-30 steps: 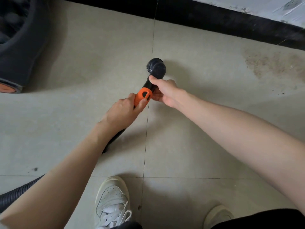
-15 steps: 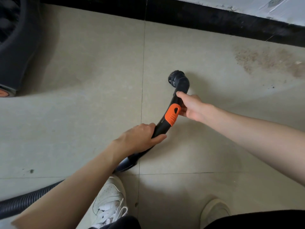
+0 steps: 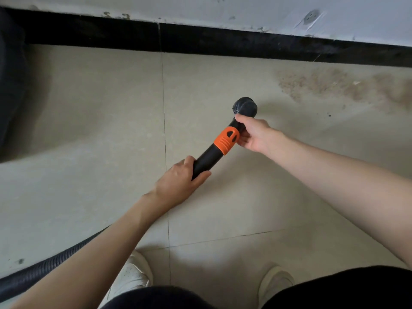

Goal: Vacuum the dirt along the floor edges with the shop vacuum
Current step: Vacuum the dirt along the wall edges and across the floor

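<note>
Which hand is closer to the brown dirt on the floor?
The right hand. It holds the black vacuum wand near its round nozzle, just short of the brown dirt patch by the black baseboard. The left hand grips farther back, away from it.

The left hand (image 3: pixel 178 181) grips the black plastic vacuum wand (image 3: pixel 206 162) below its orange ribbed collar (image 3: pixel 226 140). The right hand (image 3: pixel 254 136) holds the wand just above the collar, fingertips touching the round black brush nozzle (image 3: pixel 245 107). Brown dirt (image 3: pixel 323 84) lies beyond the right fingers, along the black baseboard (image 3: pixel 223 42). The black corrugated hose (image 3: pixel 33 275) trails behind the left wrist.
</note>
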Demonstrator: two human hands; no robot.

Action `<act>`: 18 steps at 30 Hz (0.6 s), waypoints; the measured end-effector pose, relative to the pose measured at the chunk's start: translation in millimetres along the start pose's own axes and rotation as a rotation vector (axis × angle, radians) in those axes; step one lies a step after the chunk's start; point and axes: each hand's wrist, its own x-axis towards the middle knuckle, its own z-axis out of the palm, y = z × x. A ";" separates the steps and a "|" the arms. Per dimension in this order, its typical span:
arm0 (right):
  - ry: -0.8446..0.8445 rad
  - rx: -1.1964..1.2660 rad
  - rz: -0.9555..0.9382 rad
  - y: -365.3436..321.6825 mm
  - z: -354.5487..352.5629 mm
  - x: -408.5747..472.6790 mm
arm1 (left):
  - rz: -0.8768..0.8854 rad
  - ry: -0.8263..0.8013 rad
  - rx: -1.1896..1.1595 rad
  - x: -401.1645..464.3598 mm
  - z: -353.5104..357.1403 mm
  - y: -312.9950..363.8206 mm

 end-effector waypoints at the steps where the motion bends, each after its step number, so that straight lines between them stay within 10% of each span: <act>1: -0.004 0.021 -0.014 -5.8 -2.5 1.2 | -0.001 -0.011 -0.044 4.7 -2.1 3.0; 18: -0.714 -0.393 -0.224 -30.2 -78.3 -38.8 | 0.009 0.196 -0.648 120.8 -46.9 155.3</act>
